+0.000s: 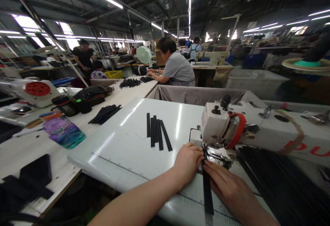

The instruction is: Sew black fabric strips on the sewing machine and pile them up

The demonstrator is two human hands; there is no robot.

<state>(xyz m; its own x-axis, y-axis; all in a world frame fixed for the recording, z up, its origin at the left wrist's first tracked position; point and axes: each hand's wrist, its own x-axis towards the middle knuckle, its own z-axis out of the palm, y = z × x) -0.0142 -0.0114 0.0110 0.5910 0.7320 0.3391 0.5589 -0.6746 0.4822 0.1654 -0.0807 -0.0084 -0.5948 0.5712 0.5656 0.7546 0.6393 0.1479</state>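
A long black strip lies on the white machine table and runs up under the head of a white sewing machine. My left hand rests on the strip's left side with its fingertips at the needle area. My right hand lies flat along the strip's right side, fingers pointing at the presser foot. Both hands press the strip down rather than grasp it. Several more black strips lie side by side on the table, left of the machine.
A pile of black strips lies right of the machine. On the long bench at left: a teal bottle, black bags, strip bundles. A co-worker in grey sits beyond a grey cloth bin.
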